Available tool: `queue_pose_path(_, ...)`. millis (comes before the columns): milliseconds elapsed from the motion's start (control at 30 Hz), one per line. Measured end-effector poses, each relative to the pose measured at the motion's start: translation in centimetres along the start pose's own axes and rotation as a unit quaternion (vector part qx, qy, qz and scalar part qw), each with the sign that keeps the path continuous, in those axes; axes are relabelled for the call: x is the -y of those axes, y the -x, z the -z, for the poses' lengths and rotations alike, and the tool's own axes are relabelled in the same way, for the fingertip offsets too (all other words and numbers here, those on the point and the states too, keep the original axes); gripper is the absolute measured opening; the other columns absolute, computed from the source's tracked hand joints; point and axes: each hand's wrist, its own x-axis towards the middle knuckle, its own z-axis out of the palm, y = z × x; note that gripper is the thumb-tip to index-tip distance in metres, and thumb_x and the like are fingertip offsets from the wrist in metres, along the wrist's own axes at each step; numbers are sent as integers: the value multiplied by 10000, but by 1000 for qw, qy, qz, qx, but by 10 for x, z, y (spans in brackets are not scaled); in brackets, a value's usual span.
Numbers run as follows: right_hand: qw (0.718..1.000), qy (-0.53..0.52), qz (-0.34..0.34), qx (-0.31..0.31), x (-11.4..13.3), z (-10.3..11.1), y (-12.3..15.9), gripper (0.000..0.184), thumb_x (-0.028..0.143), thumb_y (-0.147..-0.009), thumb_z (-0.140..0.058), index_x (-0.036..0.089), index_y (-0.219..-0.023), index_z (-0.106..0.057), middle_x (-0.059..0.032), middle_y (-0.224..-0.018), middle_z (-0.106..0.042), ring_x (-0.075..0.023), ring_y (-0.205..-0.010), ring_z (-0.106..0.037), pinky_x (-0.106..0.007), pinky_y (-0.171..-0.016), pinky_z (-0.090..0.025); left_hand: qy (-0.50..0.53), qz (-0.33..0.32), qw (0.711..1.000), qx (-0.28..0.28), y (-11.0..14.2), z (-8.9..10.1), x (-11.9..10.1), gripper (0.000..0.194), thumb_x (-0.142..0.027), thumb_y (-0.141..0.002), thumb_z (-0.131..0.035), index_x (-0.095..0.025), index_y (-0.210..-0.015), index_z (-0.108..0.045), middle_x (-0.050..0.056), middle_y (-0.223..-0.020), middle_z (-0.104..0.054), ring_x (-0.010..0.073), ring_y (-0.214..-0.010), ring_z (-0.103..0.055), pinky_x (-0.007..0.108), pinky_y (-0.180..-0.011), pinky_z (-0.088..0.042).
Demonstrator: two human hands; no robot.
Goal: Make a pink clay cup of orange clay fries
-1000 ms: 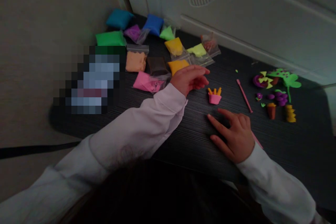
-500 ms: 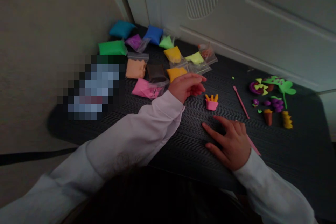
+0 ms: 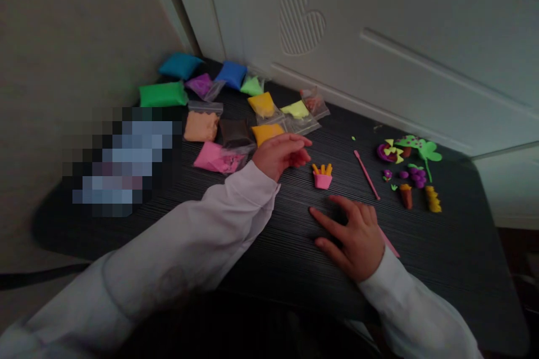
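Observation:
My left hand point(image 3: 278, 154) lies on the dark table point(image 3: 269, 247) just left of a small clay model of fries in a pink box point(image 3: 322, 176). Its fingers are loosely curled with nothing visible in them. My right hand point(image 3: 353, 233) rests flat on the table below the fries model, fingers spread, holding nothing. A pink stick point(image 3: 387, 244) lies partly under its wrist. A bag of orange clay point(image 3: 266, 133) lies right behind my left hand.
Several small bags of coloured clay, such as pink point(image 3: 217, 157), brown point(image 3: 234, 132) and green point(image 3: 162, 94), lie at the back left. A pink modelling tool point(image 3: 366, 174) and finished clay figures point(image 3: 410, 165) sit at the right. A white panelled door point(image 3: 357, 28) stands behind.
Both hands have stayed almost still beside the fries model. The view has tilted up and shifted, showing more of the white door.

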Motion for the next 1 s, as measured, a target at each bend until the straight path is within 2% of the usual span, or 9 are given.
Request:
queue_pose_path(200,1000,2,13,14,-1,-1,1,473,549,-765,-442,394,-1212,-443,-61,-918,-436,-212,-834,-421,-429,-751,-306,-6,1,1000,-3,1,0,-1,141,-221,-626,-570,-125,-724,-600,-6,-523,-596,82,-502,-530,214,-522,-376)
queue_pose_path(300,1000,10,-9,9,-2,-1,1,480,544,-770,-436,381,-1222,-437,-65,-912,-427,-210,-823,-409,-398,-722,-306,-9,-3,1000,1,1,0,-1,134,-219,-645,-556,-125,-731,-599,-5,-531,-594,81,-507,-531,216,-529,-382)
queue_pose_path(467,1000,4,16,19,-3,0,0,477,553,-765,-435,399,-1217,-434,-59,-916,-428,-209,-825,-411,-399,-731,-291,-8,-5,1000,5,1,0,0,137,-222,-652,-554,-123,-735,-598,-1,-531,-592,82,-507,-530,211,-521,-378)
queue_pose_path(600,1000,15,-2,6,-3,0,0,500,549,-764,-437,364,-1229,-436,-71,-922,-430,-214,-826,-404,-386,-725,-295,-9,-6,1000,4,1,0,0,128,-218,-666,-541,-124,-732,-597,-2,-534,-590,80,-509,-528,210,-522,-379)
queue_pose_path(733,999,8,31,30,-3,0,0,518,586,-745,-434,400,-1228,-417,-68,-935,-427,-222,-836,-411,-407,-740,-287,-11,-9,1000,7,1,0,0,127,-206,-672,-527,-119,-736,-595,-1,-529,-593,78,-502,-531,204,-518,-376)
queue_pose_path(900,999,21,-4,32,-2,0,1,561,585,-753,-419,348,-1261,-396,-86,-946,-427,-228,-833,-408,-407,-735,-296,-12,-2,1000,8,1,0,0,130,-222,-665,-539,-119,-727,-590,-5,-509,-589,76,-491,-530,199,-511,-369)
queue_pose_path(1000,999,12,24,41,1,0,1,568,608,-741,-415,360,-1252,-403,-79,-950,-433,-227,-844,-415,-425,-763,-286,-13,-3,1000,3,1,0,0,126,-215,-669,-534,-119,-730,-587,-5,-514,-589,76,-494,-531,201,-515,-369)
